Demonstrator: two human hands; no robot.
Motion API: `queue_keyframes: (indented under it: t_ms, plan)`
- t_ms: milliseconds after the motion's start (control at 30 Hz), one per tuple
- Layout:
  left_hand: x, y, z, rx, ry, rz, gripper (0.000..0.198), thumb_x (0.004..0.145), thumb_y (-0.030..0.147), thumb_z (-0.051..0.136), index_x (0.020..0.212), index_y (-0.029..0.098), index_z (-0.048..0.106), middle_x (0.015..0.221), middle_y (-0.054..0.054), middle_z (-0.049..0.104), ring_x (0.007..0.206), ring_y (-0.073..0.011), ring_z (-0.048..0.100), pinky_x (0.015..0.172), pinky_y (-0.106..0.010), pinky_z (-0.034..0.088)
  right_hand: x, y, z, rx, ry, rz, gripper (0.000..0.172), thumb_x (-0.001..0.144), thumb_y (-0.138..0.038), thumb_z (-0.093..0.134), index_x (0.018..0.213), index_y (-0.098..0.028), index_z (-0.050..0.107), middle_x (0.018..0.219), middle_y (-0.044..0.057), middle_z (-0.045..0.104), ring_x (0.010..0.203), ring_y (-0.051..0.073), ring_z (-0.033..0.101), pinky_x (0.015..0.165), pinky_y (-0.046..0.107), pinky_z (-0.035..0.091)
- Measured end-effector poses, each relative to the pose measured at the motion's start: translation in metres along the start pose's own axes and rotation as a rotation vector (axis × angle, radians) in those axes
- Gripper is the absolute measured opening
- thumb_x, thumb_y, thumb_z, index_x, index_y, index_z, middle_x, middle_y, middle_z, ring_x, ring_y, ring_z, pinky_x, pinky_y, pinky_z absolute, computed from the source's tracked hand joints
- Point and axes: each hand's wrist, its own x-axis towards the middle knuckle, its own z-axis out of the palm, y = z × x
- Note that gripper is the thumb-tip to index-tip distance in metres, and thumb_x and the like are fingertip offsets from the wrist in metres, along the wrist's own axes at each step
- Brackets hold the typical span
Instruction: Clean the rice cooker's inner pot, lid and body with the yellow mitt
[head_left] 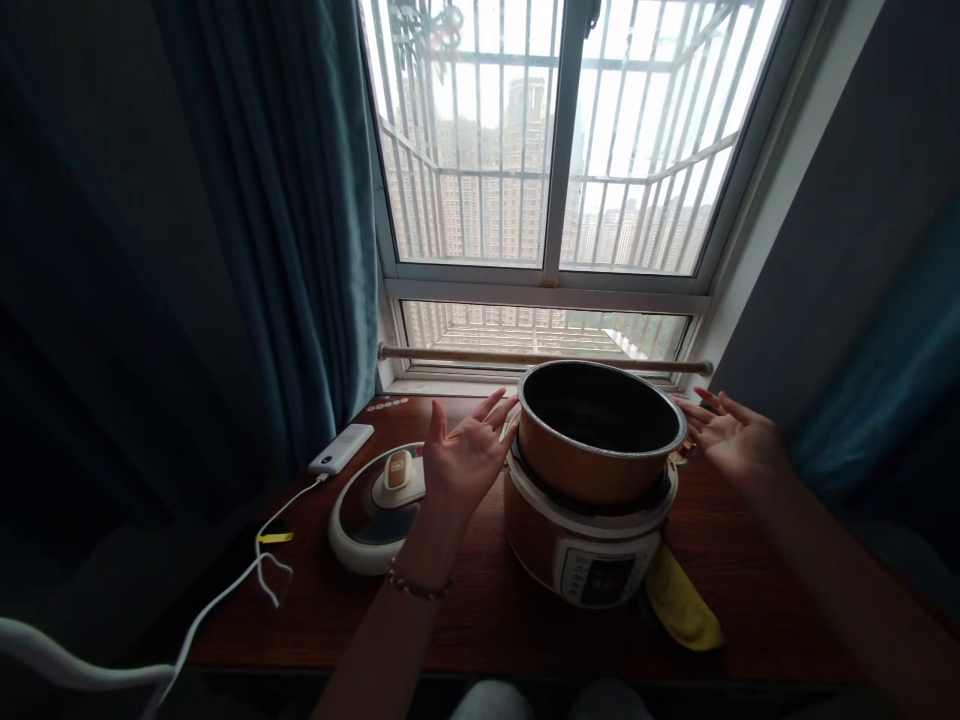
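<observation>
A round inner pot point(600, 455), dark inside and copper-brown outside, stands partly raised out of the electric cooker point(536, 545), tilted slightly. My left hand point(469, 450) is at the pot's left side, fingertips against it near the rim, thumb apart and palm turned up. On the opposite side my right hand point(731, 435) has its fingertips at the rim. The pot is held between both hands; the exact contact of the fingers behind it is hidden. Left of the cooker lies its round lid point(352, 530) with a handle on top, partly covered by my left forearm.
A yellow cloth-like item point(682, 600) lies right of the cooker on the brown wooden table point(465, 625). At the left, a white power bank point(341, 450) has a white cable point(217, 600) running off the table. A rod point(465, 355) crosses before the barred window, beside blue curtains point(300, 250).
</observation>
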Motion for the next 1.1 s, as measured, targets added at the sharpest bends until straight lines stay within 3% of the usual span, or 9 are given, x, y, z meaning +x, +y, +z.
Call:
queue_keyframes:
  t_ms: [300, 800, 1100]
  plan:
    - [-0.002, -0.007, -0.016, 0.058, 0.024, -0.031, 0.080, 0.082, 0.062, 0.039, 0.134, 0.001, 0.035, 0.128, -0.025, 0.050, 0.123, -0.0274, 0.046, 0.097, -0.035, 0.041, 0.000, 0.015, -0.008, 0.026, 0.005, 0.088, 0.016, 0.081, -0.016, 0.042, 0.094, -0.015, 0.052, 0.100, 0.015, 0.064, 0.090, 0.022, 0.066, 0.073, 0.036, 0.057]
    - [-0.005, -0.013, -0.030, 0.074, 0.108, -0.073, 0.087, 0.078, 0.067, 0.041, 0.136, 0.001, 0.032, 0.121, -0.025, 0.054, 0.118, -0.0272, 0.051, 0.103, -0.036, 0.034, -0.001, 0.031, -0.009, 0.071, 0.016, 0.171, 0.012, 0.084, -0.014, 0.042, 0.092, -0.014, 0.050, 0.092, 0.014, 0.059, 0.086, 0.021, 0.066, 0.074, 0.033, 0.057]
    - [-0.008, -0.016, -0.030, 0.094, 0.121, -0.081, 0.085, 0.081, 0.065, 0.037, 0.136, 0.001, 0.032, 0.124, -0.023, 0.053, 0.120, -0.0247, 0.049, 0.103, -0.032, 0.034, -0.002, 0.029, -0.006, -0.115, -0.011, 0.185, 0.009, 0.088, -0.018, 0.043, 0.090, -0.015, 0.051, 0.087, 0.010, 0.063, 0.081, 0.017, 0.066, 0.070, 0.025, 0.058]
